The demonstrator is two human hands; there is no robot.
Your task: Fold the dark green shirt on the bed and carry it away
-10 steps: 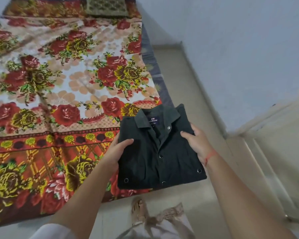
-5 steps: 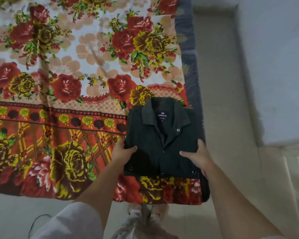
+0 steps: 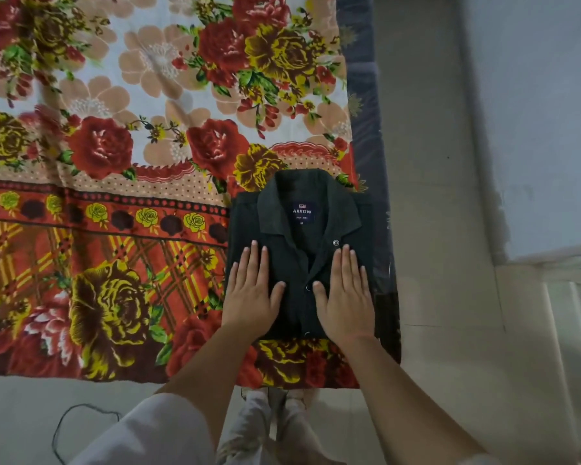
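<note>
Two hands are lying flat on one folded garment, seen from beside the bed. Nearest, the person's pale trouser legs (image 3: 275, 427) are standing on the floor (image 3: 450, 380), with a thin dark cord (image 3: 61, 427) looping on the floor to the left. Next, the left hand (image 3: 252, 290) is pressing palm-down, fingers extended and close together, thumb angling inward; the right hand (image 3: 344, 293) is doing the same on the other side of the button placket. Neither hand is pinching or gripping anything.

Beneath both palms the dark green shirt (image 3: 299, 236) is sitting as a compact rectangle, collar up, a navy label (image 3: 302, 213) reading ARROW showing inside the neck. It is resting at the near right corner of the bed, on the floral bedspread (image 3: 114, 162), its right edge lying just beside the mattress edge (image 3: 366, 95).

Risk, as judged: the shirt is sitting so close to that edge that a careless lift could be letting one side sag and the folds open; scooping from one side only would be causing it. The smooth spread could also be letting the bundle slide.

Containers: none are showing in view, so no contents are listed.

Farthest, a pale wall (image 3: 534, 95) is rising past the strip of floor.
</note>
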